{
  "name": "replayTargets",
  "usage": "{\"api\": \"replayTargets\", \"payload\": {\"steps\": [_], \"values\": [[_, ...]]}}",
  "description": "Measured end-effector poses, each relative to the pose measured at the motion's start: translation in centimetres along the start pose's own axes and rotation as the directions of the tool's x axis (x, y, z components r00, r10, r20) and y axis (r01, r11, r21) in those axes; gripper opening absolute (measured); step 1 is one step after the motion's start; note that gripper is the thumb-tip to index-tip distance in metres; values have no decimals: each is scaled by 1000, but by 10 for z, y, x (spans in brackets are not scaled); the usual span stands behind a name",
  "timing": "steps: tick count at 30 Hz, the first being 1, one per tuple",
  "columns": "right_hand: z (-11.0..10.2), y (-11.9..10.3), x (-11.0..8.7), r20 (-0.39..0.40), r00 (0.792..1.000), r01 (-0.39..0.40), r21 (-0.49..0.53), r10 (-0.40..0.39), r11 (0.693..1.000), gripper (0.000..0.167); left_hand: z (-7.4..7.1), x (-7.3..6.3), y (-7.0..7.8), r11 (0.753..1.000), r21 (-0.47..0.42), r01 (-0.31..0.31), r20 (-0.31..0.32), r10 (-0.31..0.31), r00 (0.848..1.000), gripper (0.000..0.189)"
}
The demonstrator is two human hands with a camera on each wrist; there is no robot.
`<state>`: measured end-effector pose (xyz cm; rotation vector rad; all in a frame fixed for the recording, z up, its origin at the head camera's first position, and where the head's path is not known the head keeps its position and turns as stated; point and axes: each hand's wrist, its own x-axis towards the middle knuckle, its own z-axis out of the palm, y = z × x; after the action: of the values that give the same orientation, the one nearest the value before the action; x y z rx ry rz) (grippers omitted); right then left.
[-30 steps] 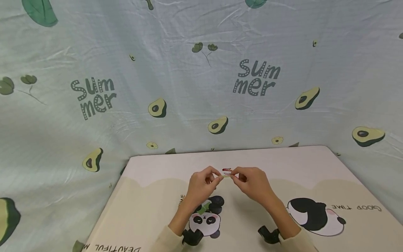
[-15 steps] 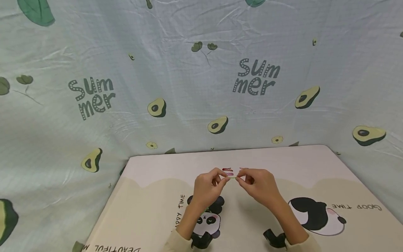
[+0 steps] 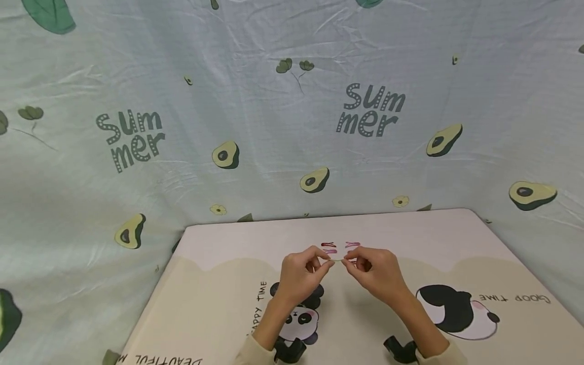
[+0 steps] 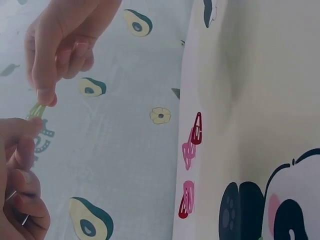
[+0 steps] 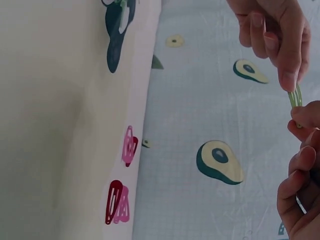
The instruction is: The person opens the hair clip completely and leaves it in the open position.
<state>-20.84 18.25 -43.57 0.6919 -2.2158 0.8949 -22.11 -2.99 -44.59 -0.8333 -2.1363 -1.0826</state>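
A light green snap hair clip is stretched between my two hands, held up over the table. My left hand pinches one end with thumb and forefinger. The thumb and forefinger of my right hand pinch the other end. Beyond the fingers, red and pink snap hair clips lie on the table in two small groups. A red hair clip overlaps a pink hair clip in the right wrist view. Part of the right-hand group is hidden behind my right fingers in the head view.
The pale table has a cover printed with pandas and lettering. Behind it and to its sides hangs an avocado-print cloth. Black straps sit at both wrists, by the beige sleeves.
Both hands have shifted slightly right and nearer to me, still pinching the green hair clip. More of the red and pink hair clips shows beyond them.
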Motion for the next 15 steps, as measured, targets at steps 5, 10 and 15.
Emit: {"api": "replayTargets", "payload": {"steps": [5,10,15], "values": [[0,-1,-1,-11,1000,12,47,-12,999,19,-3,-1,0,995,-93,32,21,-30,999,9],[-2,1,-1,49,999,2,97,-7,995,20,-5,-3,-1,987,-155,36,61,-27,998,7],[-6,2,1,106,994,-7,116,-5,993,17,-8,-3,-1,983,-182,39,85,-24,996,2]]}}
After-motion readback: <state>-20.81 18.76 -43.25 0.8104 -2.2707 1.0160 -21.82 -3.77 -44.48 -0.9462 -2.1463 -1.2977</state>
